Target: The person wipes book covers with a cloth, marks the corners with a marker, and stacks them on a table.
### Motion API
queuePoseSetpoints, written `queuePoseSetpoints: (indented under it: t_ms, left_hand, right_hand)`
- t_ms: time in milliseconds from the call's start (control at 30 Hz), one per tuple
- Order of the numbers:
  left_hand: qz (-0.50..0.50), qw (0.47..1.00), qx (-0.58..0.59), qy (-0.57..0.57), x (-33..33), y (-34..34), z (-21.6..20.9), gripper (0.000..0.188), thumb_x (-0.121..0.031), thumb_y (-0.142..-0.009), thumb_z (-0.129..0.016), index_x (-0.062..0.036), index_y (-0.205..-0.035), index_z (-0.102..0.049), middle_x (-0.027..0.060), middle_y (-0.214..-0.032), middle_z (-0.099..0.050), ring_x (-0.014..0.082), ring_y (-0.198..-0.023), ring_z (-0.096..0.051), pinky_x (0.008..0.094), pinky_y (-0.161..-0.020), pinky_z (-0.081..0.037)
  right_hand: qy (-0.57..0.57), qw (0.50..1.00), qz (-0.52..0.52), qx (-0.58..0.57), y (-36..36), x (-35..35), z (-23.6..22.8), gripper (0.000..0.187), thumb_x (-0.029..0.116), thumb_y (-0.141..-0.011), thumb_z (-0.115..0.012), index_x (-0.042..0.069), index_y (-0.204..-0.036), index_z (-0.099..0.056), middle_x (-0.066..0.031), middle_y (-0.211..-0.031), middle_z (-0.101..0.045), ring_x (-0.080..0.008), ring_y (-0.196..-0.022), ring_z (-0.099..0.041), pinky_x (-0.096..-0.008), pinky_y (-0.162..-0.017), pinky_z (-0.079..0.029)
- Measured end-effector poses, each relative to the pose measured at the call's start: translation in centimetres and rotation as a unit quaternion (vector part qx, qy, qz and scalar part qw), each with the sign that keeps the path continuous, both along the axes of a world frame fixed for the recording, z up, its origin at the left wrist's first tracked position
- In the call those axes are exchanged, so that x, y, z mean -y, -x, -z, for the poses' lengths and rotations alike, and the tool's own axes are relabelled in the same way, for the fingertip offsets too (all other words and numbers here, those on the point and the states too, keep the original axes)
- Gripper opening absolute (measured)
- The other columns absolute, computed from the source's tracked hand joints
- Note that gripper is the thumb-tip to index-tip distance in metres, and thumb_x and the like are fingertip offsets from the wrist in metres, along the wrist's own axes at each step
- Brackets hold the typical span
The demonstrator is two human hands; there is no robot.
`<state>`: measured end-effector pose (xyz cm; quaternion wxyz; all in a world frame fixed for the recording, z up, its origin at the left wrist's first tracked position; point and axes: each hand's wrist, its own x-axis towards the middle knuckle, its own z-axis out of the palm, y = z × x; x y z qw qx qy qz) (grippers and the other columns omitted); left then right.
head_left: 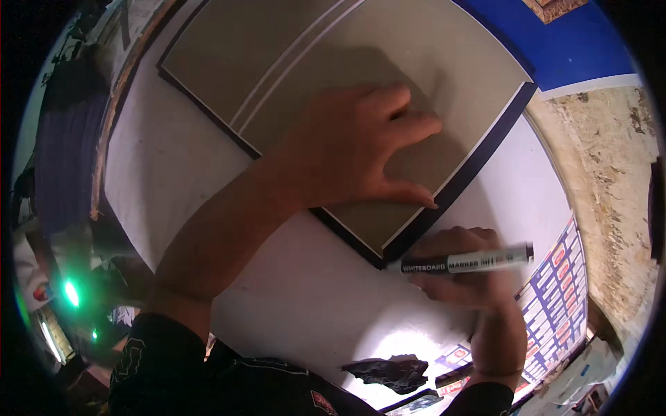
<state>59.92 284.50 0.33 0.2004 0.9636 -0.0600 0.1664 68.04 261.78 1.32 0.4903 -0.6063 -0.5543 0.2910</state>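
Observation:
A grey-brown board cover (319, 104) with a dark edging strip (479, 156) lies at a slant on a white work surface. Two pale lines cross its left half. My left hand (354, 145) rests on the board with fingers spread, the thumb tip at the strip's inner edge. Beside the board's near corner, my right hand (472, 270) grips a whiteboard marker (465, 261) with a black and white barrel. The marker's left end is at that corner; whether it touches cannot be told. Motion blurs the right hand a little.
A crumpled black scrap (392, 374) lies near my body. Printed sheets (555, 298) cover the right side, beside a worn, stained surface (603, 166). Blue material (576, 41) is at the far right. Dark stacked material (66, 152) and a green light (71, 293) are on the left.

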Motion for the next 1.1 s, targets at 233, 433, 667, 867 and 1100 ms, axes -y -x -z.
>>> queuePoseSetpoints:
  t_ms: [233,433,667,867,1100]
  left_hand:
    - [-0.003,1.0,-0.017,0.0,0.07,0.0,-0.19,0.076,-0.07,-0.064,-0.073,-0.0135,-0.114,-0.066,0.0069,-0.087,-0.049,0.0245,-0.078,-0.058,0.038,-0.066,-0.048]
    - [-0.005,1.0,-0.007,-0.01,-0.01,-0.16,-0.11,0.077,-0.07,-0.061,-0.074,-0.0145,-0.113,-0.066,0.0063,-0.085,-0.049,0.0239,-0.074,-0.058,0.0381,-0.063,-0.048]
    - [-0.007,1.0,-0.016,-0.01,0.02,-0.21,-0.42,0.076,-0.07,-0.06,-0.074,-0.015,-0.112,-0.066,0.0063,-0.083,-0.049,0.0241,-0.072,-0.057,0.0379,-0.062,-0.048]
    - [-0.004,1.0,-0.007,-0.01,0.02,-0.18,-0.43,0.076,-0.07,-0.06,-0.074,-0.0145,-0.111,-0.066,0.0062,-0.083,-0.049,0.0242,-0.072,-0.057,0.0378,-0.062,-0.048]
    - [-0.001,1.0,-0.001,-0.005,-0.08,-0.12,-0.28,0.075,-0.069,-0.06,-0.075,-0.0142,-0.111,-0.066,0.0063,-0.084,-0.049,0.0242,-0.072,-0.057,0.0379,-0.061,-0.048]
  right_hand:
    - [0.054,0.998,0.025,-0.013,0.86,0.11,0.18,0.026,0.012,-0.069,-0.082,0.008,-0.087,-0.064,-0.0048,-0.074,-0.069,-0.0193,-0.061,-0.069,-0.0305,-0.055,-0.054]
    - [0.042,0.998,-0.027,0.024,0.39,0.32,0.73,0.02,0.017,-0.074,-0.08,0.008,-0.087,-0.067,-0.0075,-0.07,-0.066,-0.0239,-0.06,-0.067,-0.034,-0.054,-0.053]
    - [0.047,0.997,-0.03,0.051,0.48,0.52,0.7,0.027,0.007,-0.064,-0.079,0.016,-0.086,-0.065,-0.0023,-0.078,-0.066,-0.0188,-0.064,-0.067,-0.0299,-0.055,-0.055]
    - [0.025,0.999,-0.046,-0.012,0.37,0.33,0.73,0.02,0.014,-0.073,-0.08,0.009,-0.087,-0.066,-0.0091,-0.07,-0.065,-0.0274,-0.062,-0.067,-0.036,-0.057,-0.054]
    - [0.026,0.997,-0.042,0.054,0.53,0.29,0.66,0.022,0.012,-0.072,-0.08,0.01,-0.086,-0.063,-0.01,-0.071,-0.065,-0.0268,-0.063,-0.067,-0.0362,-0.056,-0.053]
